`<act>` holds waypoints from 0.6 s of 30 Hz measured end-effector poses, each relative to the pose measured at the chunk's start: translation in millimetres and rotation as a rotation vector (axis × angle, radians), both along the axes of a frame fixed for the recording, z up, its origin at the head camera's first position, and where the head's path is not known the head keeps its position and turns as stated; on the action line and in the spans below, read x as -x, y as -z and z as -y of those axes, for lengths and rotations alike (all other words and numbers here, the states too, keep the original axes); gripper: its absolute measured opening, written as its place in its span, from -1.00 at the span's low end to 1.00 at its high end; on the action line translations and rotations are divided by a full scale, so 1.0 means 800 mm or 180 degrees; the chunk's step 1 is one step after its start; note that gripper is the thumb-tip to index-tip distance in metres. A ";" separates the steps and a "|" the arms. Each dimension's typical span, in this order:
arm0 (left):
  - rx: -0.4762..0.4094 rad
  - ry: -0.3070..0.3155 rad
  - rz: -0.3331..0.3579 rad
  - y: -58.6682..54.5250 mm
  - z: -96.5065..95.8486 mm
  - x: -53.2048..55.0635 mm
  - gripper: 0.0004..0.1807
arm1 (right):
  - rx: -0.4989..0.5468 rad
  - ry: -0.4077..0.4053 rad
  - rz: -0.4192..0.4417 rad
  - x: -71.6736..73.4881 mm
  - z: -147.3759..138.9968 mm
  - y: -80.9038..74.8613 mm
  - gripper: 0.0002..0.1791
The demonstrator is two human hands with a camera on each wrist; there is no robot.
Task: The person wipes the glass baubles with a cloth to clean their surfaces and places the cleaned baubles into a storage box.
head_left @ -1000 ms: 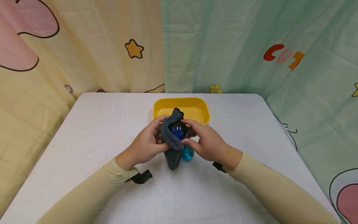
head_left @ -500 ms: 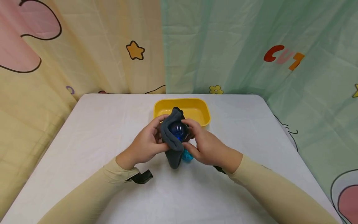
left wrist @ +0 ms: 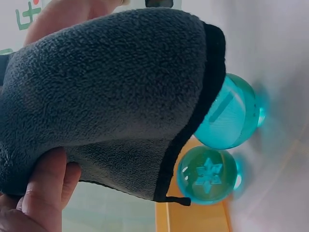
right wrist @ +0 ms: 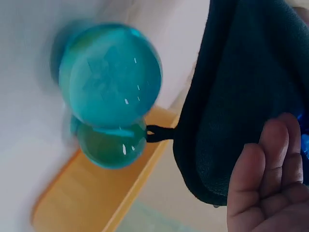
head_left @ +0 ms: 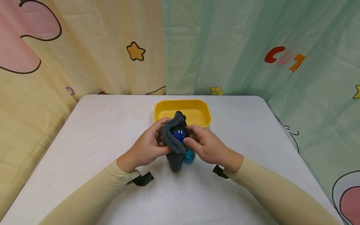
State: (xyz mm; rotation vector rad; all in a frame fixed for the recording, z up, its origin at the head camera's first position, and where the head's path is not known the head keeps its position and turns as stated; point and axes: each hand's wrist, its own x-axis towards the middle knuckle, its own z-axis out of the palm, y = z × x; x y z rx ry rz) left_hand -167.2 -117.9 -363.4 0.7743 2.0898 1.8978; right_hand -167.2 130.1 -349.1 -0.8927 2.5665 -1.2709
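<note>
Mid-frame I see left hand, fingers gripping grey cloth, right hand, fingers pinching blue ball against it, yellow tray above

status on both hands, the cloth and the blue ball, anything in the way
Left hand gripping grey cloth. Right hand holding dark blue ball against cloth. Two turquoise balls on table close by; nothing visibly blocking.

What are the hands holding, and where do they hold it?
The left hand grips the gray cloth by its left side. The right hand holds the dark blue ball by its right side, in the cloth's fold.
</note>
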 end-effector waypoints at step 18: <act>-0.0090 0.0000 -0.0054 0.003 0.004 0.003 -0.13 | -0.1084 0.0013 -0.1423 -0.002 0.003 -0.007 -0.24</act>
